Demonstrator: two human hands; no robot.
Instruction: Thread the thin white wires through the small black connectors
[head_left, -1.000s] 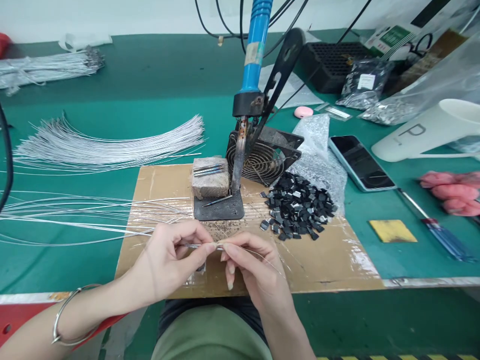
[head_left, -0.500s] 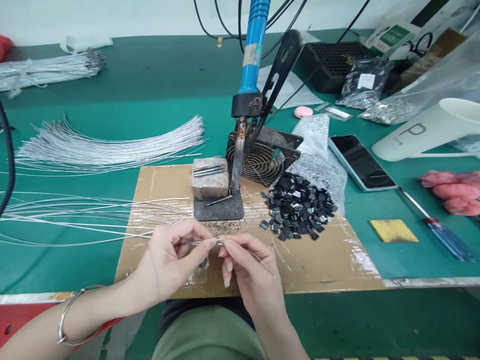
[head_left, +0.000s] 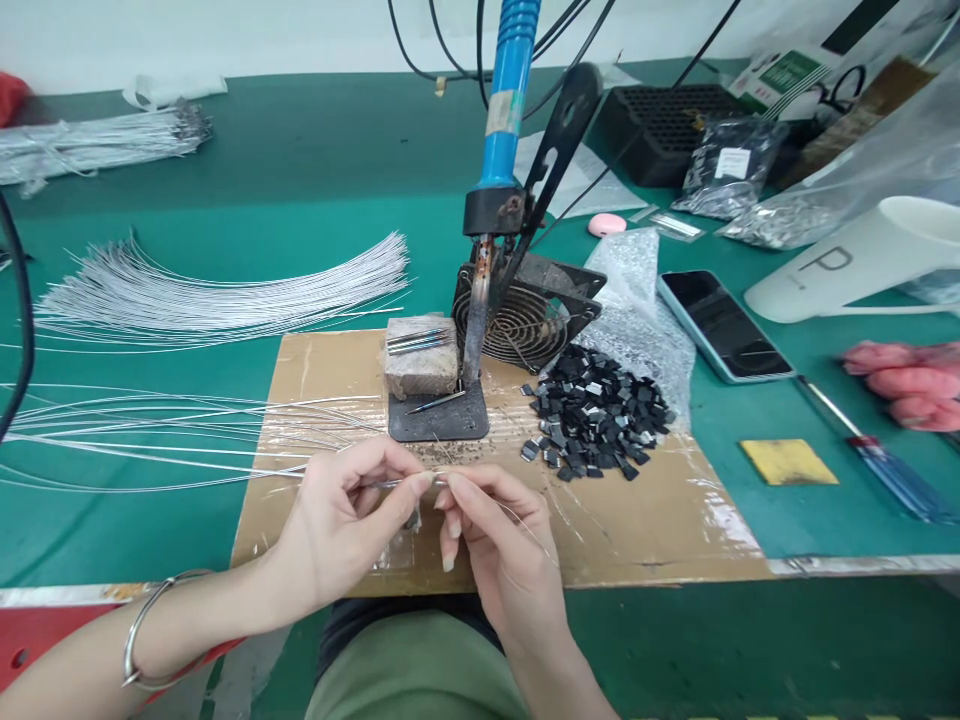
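My left hand [head_left: 341, 515] is closed in a pinch at the middle of the cardboard's near part, gripping the end of a thin wire between thumb and index finger. Fingertip to fingertip with it, my right hand [head_left: 506, 535] pinches the same spot. A fine, hair-like wire [head_left: 531, 535] curves out over the right fingers; whether it is the same strand I cannot tell. Just beyond the hands, a blue-handled soldering iron [head_left: 501, 140] points down at a dark plate [head_left: 442, 424]. Beside its tip sits a worn block [head_left: 421, 375] with several slim metal rods on top.
Loose white wires [head_left: 187, 408] and a fanned wire bundle [head_left: 232, 292] lie left. Small black pieces [head_left: 596, 415] are heaped right of the fan [head_left: 525, 325]. Farther right are a phone [head_left: 724, 325], a yellow sponge [head_left: 787, 462], a screwdriver [head_left: 892, 470] and a white cup [head_left: 847, 265].
Both hands keep their pinch and have barely moved. The right hand's lower fingers have shifted slightly left.
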